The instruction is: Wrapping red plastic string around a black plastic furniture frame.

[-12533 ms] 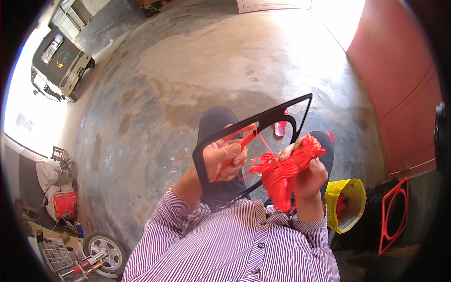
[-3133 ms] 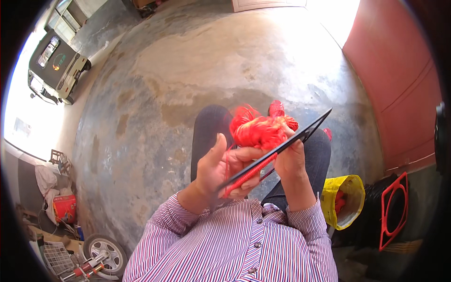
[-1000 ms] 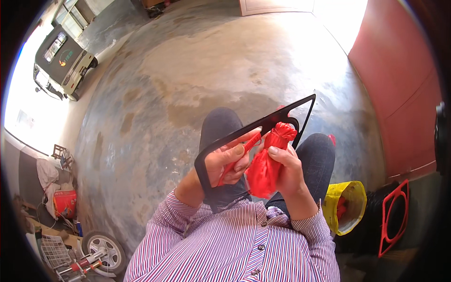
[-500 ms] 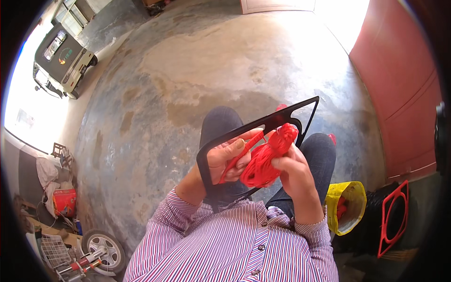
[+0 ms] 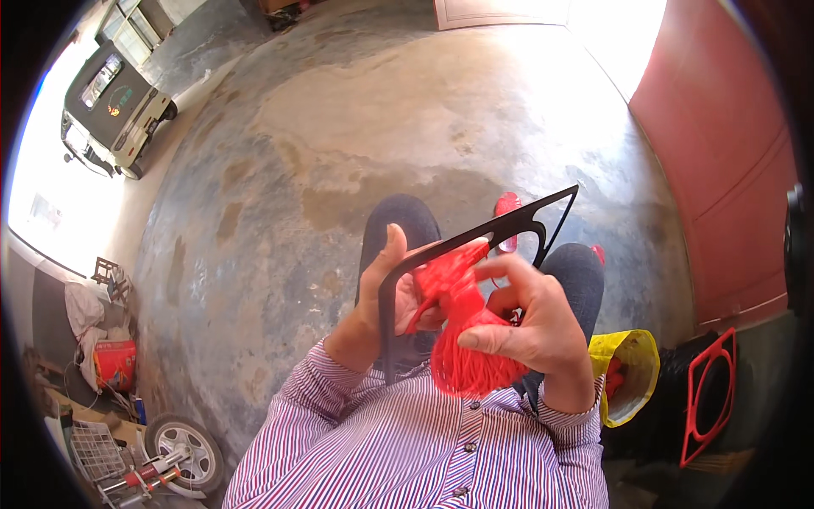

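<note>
A black angular frame (image 5: pixel 500 225) slants across my lap, with an upright side near my left wrist. Red cord (image 5: pixel 479 360), bundled into a hank, hangs in front of it and spreads out over my shirt. My left hand (image 5: pixel 381 293) is at the frame's left corner, thumb raised and fingers curled behind and around the upper part of the cord; some fingertips are hidden. My right hand (image 5: pixel 543 322) is closed on the hank from the right, thumb in front and fingers bent over it. The cord between my hands is blurred.
A yellow bag (image 5: pixel 623 377) with red material inside stands at my right, beside a red frame (image 5: pixel 710 397). At lower left is a wheel (image 5: pixel 184 454). A three-wheeled vehicle (image 5: pixel 114 106) is far left, a red door (image 5: pixel 721 161) at right. Concrete floor (image 5: pixel 339 110) lies ahead.
The hank has dropped lower and its upper end has shifted left. My right hand has lowered and tilted over it. My left thumb has lifted off the red cord and points up.
</note>
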`<move>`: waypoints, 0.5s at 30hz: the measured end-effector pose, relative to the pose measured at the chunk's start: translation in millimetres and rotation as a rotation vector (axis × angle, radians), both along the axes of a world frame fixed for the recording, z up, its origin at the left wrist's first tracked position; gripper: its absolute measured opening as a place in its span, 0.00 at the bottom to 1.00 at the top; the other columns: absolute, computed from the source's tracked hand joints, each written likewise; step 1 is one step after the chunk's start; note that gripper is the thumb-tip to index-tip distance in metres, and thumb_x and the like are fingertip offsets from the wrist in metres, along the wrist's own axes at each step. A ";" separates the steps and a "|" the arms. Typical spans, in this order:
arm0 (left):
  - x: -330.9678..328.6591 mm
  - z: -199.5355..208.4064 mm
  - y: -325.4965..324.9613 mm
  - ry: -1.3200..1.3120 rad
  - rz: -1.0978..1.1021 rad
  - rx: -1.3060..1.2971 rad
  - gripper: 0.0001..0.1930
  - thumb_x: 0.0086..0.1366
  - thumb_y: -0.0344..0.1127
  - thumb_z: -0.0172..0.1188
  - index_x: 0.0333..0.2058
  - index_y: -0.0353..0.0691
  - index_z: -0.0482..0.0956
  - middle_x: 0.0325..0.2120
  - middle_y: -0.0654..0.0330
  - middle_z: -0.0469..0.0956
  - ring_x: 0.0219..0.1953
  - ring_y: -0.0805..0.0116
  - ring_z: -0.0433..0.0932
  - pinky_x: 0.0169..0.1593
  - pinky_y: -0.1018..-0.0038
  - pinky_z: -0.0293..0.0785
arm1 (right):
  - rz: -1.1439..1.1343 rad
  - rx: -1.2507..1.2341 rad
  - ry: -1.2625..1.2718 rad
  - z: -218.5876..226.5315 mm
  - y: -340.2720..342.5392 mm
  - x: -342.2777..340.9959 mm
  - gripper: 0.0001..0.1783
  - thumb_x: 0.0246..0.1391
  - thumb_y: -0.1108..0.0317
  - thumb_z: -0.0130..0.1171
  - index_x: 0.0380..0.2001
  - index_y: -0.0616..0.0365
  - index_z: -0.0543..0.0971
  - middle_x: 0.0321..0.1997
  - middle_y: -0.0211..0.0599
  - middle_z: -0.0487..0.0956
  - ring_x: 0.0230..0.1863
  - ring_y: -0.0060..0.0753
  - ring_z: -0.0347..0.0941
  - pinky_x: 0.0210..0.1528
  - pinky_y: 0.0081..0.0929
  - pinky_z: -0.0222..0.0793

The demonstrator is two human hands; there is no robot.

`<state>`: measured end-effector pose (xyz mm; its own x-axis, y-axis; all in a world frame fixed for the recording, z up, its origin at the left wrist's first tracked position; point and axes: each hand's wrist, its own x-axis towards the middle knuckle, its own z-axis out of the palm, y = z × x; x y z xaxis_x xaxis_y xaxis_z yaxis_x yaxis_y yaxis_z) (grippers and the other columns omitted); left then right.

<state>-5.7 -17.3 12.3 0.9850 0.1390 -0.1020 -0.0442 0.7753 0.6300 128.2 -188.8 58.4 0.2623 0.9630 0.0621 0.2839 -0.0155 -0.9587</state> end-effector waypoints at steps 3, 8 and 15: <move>-0.7 -11.7 12.3 -0.109 -0.125 0.006 0.53 0.64 0.77 0.31 0.65 0.29 0.61 0.59 0.48 0.71 0.56 0.60 0.75 0.58 0.65 0.74 | -0.004 0.071 0.011 -6.5 0.9 -3.6 0.37 0.43 0.59 0.78 0.51 0.65 0.71 0.22 0.33 0.80 0.23 0.13 0.72 0.26 0.14 0.64; 2.5 3.0 -17.1 -0.078 -0.032 -0.020 0.46 0.66 0.73 0.38 0.61 0.32 0.67 0.54 0.52 0.75 0.58 0.62 0.73 0.62 0.67 0.67 | -0.397 0.283 0.125 -14.2 16.8 -20.0 0.24 0.45 0.65 0.76 0.39 0.63 0.73 0.20 0.30 0.78 0.22 0.13 0.72 0.24 0.15 0.65; -12.6 7.7 -13.5 -0.049 0.170 0.601 0.26 0.74 0.49 0.47 0.58 0.31 0.70 0.50 0.53 0.77 0.50 0.67 0.78 0.56 0.70 0.71 | -0.256 0.488 0.433 -39.1 15.2 -8.8 0.06 0.51 0.76 0.63 0.29 0.68 0.77 0.26 0.35 0.79 0.29 0.20 0.75 0.35 0.19 0.71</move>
<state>-18.2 -30.8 20.0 0.9457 0.3131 0.0874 -0.1755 0.2653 0.9481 119.4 -173.6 19.2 0.5758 0.7563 0.3106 -0.0804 0.4304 -0.8991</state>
